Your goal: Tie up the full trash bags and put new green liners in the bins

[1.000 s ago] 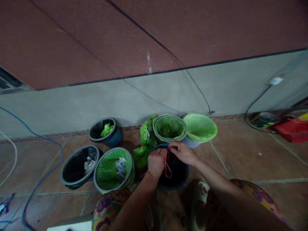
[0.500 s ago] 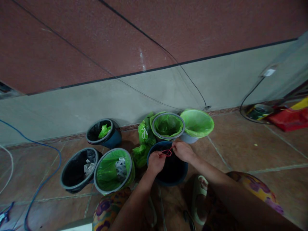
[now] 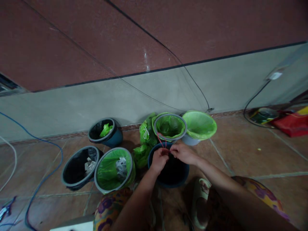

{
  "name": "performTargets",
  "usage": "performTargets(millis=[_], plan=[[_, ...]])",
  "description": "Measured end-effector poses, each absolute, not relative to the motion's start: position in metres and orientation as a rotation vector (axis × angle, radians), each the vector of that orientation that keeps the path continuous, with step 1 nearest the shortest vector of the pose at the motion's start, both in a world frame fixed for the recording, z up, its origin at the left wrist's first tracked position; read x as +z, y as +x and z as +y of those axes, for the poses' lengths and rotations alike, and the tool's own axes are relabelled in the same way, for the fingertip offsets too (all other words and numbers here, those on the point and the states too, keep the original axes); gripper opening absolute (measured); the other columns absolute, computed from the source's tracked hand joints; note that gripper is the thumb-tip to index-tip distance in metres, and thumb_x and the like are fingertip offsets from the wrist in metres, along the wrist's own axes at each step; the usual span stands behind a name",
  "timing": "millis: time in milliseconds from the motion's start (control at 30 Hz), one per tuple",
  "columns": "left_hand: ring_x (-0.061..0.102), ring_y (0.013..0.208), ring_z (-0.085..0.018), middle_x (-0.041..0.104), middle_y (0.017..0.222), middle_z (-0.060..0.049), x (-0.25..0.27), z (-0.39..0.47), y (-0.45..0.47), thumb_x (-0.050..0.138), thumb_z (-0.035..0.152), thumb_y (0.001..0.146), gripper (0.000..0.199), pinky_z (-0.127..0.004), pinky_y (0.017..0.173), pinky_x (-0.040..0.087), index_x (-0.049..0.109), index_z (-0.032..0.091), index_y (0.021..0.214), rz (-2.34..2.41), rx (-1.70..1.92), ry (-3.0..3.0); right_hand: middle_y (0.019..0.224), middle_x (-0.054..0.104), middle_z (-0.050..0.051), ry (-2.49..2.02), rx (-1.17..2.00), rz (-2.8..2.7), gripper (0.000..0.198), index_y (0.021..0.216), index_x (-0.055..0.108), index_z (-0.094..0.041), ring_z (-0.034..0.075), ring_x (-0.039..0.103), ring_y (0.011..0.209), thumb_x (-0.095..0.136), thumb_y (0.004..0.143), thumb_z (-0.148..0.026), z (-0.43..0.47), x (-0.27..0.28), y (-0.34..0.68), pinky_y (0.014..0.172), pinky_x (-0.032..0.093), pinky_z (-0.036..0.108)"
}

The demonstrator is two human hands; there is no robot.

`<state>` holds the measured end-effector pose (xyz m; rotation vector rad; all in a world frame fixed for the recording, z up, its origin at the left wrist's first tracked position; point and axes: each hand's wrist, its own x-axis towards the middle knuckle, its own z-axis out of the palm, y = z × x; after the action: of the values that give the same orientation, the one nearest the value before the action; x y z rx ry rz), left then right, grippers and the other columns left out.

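Note:
Over the mouth of a dark blue bin (image 3: 185,178), my two hands are close together with fingers pinched. My left hand (image 3: 159,159) is closed on a thin pink string (image 3: 160,141), whose loop sticks up beyond the fingers towards the bin behind. My right hand (image 3: 181,153) is pinched beside the left fingertips; the string's end there is too small to make out. Just behind stands a grey-rimmed bin (image 3: 184,128) with a green liner. Tied green bags (image 3: 141,154) lie left of the blue bin, whose inside is too dark to see.
A pale bin (image 3: 204,125) with a green liner stands by the wall. To the left are a green-lined bin (image 3: 106,175) and two black-lined bins (image 3: 69,157), holding crumpled rubbish. A blue cable (image 3: 50,173) runs along the left floor. A red dustpan (image 3: 288,125) lies far right.
My hands have come closer together. The pink string, stretched between them before, now stands up as a loop above my left hand. The view has shifted slightly.

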<state>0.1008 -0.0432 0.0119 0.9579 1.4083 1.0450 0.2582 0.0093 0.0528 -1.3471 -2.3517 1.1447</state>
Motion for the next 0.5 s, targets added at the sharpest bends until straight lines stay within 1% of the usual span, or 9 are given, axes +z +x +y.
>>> performTargets(millis=[67,133,200,267,300,333,400,467,500], plan=[[0.062,0.068,-0.012,0.069,0.074,0.001,0.009,-0.044,0.100,0.067,0.011,0.065,0.020,-0.024,0.065,0.048,0.070,0.016,0.085,1.440,0.976,1.187,0.062,0.059,-0.001,-1.309,1.190,-2.326,0.017,0.074,0.066,-0.016,0.011,0.048,0.058,0.052,0.084,-0.020,0.009,0.053,0.257,0.057,0.032,0.024],[0.064,0.071,-0.014,0.072,0.077,-0.001,0.009,-0.045,0.100,0.065,0.016,0.075,0.012,-0.026,0.069,0.050,0.070,0.017,0.085,1.463,0.922,1.373,0.064,0.061,0.000,-1.250,1.291,-2.245,0.018,0.073,0.065,-0.016,0.011,0.050,0.059,0.055,0.084,-0.026,0.009,0.053,0.256,0.058,0.034,0.024],[0.064,0.069,-0.014,0.072,0.076,-0.002,0.010,-0.047,0.100,0.059,0.022,0.085,0.013,-0.027,0.069,0.050,0.070,0.017,0.085,1.493,0.896,1.493,0.065,0.062,0.001,-1.202,1.436,-2.055,0.025,0.075,0.065,-0.016,0.010,0.050,0.057,0.056,0.086,-0.037,0.009,0.054,0.254,0.056,0.036,0.023],[0.063,0.066,-0.014,0.070,0.075,-0.002,0.012,-0.048,0.101,0.053,0.023,0.091,0.018,-0.026,0.066,0.049,0.069,0.018,0.086,1.530,0.887,1.557,0.073,0.066,0.003,-1.194,1.543,-1.789,0.036,0.085,0.066,-0.015,0.009,0.048,0.053,0.051,0.089,-0.047,0.011,0.055,0.251,0.051,0.037,0.023],[0.063,0.064,-0.013,0.070,0.075,-0.001,0.013,-0.049,0.101,0.050,0.022,0.092,0.019,-0.025,0.064,0.049,0.068,0.018,0.087,1.540,0.881,1.579,0.080,0.068,0.004,-1.206,1.556,-1.680,0.039,0.092,0.067,-0.015,0.008,0.046,0.051,0.048,0.091,-0.048,0.011,0.054,0.250,0.049,0.037,0.022],[0.062,0.063,-0.013,0.069,0.075,-0.001,0.014,-0.050,0.101,0.048,0.022,0.093,0.020,-0.025,0.063,0.049,0.066,0.018,0.087,1.545,0.871,1.607,0.086,0.070,0.005,-1.224,1.551,-1.617,0.038,0.099,0.067,-0.014,0.007,0.046,0.050,0.046,0.091,-0.045,0.012,0.054,0.250,0.048,0.037,0.022],[0.063,0.062,-0.013,0.069,0.075,-0.002,0.016,-0.052,0.099,0.043,0.018,0.094,0.021,-0.025,0.063,0.049,0.063,0.019,0.089,1.540,0.847,1.684,0.089,0.071,0.005,-1.235,1.538,-1.666,0.034,0.111,0.067,-0.015,0.007,0.049,0.050,0.047,0.088,-0.031,0.011,0.051,0.248,0.050,0.040,0.022],[0.064,0.064,-0.014,0.069,0.076,-0.002,0.016,-0.054,0.098,0.041,0.012,0.092,0.021,-0.026,0.065,0.050,0.061,0.019,0.094,1.516,0.825,1.767,0.081,0.070,0.002,-1.195,1.556,-1.861,0.040,0.115,0.068,-0.017,0.009,0.053,0.054,0.046,0.082,-0.016,0.009,0.047,0.248,0.054,0.043,0.022],[0.064,0.065,-0.014,0.069,0.077,-0.002,0.016,-0.055,0.097,0.042,0.010,0.090,0.022,-0.026,0.066,0.051,0.060,0.019,0.097,1.502,0.819,1.795,0.077,0.070,0.001,-1.161,1.565,-1.963,0.043,0.115,0.069,-0.018,0.010,0.055,0.056,0.045,0.080,-0.012,0.009,0.045,0.248,0.056,0.044,0.023]])
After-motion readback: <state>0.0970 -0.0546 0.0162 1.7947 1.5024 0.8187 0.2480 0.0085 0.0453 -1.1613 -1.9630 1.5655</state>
